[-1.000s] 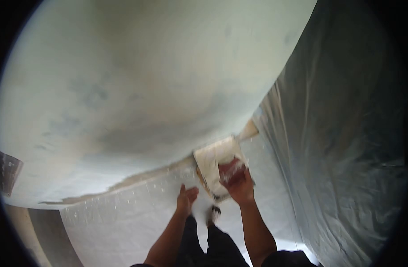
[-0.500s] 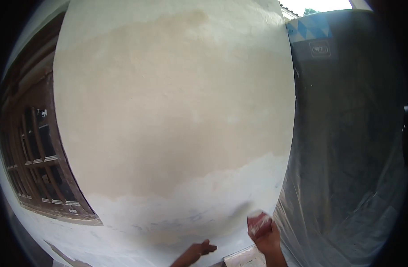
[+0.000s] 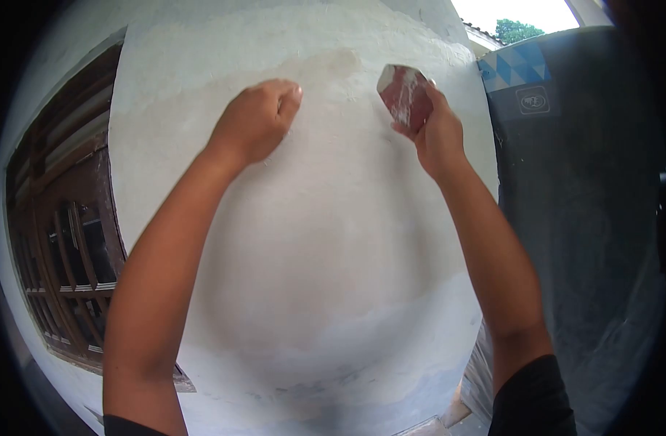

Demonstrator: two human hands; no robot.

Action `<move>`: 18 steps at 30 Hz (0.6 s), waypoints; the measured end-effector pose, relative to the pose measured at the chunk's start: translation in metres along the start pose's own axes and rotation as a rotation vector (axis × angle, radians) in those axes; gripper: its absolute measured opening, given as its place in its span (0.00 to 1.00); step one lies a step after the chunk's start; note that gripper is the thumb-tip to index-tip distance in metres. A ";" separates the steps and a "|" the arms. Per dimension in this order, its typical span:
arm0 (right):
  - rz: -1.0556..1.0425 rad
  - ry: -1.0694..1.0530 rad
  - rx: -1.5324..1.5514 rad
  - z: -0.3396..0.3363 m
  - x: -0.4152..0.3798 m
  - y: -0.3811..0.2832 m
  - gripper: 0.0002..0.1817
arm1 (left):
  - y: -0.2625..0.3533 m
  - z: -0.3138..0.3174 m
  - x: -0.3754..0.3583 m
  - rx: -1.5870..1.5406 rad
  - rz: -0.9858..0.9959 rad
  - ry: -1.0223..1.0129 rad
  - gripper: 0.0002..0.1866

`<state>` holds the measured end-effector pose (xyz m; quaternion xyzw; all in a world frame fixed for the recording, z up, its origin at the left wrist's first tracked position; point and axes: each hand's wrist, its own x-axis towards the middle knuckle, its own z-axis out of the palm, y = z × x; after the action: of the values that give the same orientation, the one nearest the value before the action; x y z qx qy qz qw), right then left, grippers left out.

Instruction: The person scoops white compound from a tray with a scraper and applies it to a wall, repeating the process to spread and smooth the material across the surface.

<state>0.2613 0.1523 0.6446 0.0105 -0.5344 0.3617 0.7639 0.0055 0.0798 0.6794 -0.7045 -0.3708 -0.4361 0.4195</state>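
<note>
1. Both arms are bare from the wrist to above the elbow.
2. The left hand [image 3: 257, 116] wears no glove, ring or watch.
3. The right hand [image 3: 436, 131] is likewise ungloved, and its wrist carries no band.
4. A dark, near-black short sleeve [image 3: 533, 400] covers the right upper arm, its hem running as a curved edge just above the elbow.
5. A thin strip of the same dark sleeve [image 3: 133, 426] shows on the left upper arm at the bottom edge.
</note>
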 end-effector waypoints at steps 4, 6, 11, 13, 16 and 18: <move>-0.312 -0.087 -0.518 0.012 0.059 -0.005 0.30 | -0.031 0.003 0.058 0.150 0.124 0.110 0.24; -0.486 -0.119 -0.810 0.014 0.068 0.000 0.28 | -0.043 0.007 0.077 0.193 0.157 0.150 0.25; -0.915 -0.283 -1.157 0.011 0.088 0.012 0.25 | -0.038 0.010 0.104 0.281 -0.083 -0.076 0.25; -1.081 -0.267 -1.254 0.005 0.100 0.031 0.24 | -0.044 0.018 0.109 0.314 -0.060 -0.011 0.21; -1.144 -0.193 -1.393 -0.009 0.096 0.056 0.24 | -0.047 0.024 0.113 0.360 -0.005 0.104 0.20; -1.158 -0.207 -1.377 -0.025 0.088 0.056 0.24 | -0.044 0.022 0.113 0.382 -0.031 0.115 0.19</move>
<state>0.2643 0.2517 0.6860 -0.1491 -0.6095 -0.4818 0.6117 0.0120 0.1340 0.7902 -0.5801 -0.4331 -0.4037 0.5594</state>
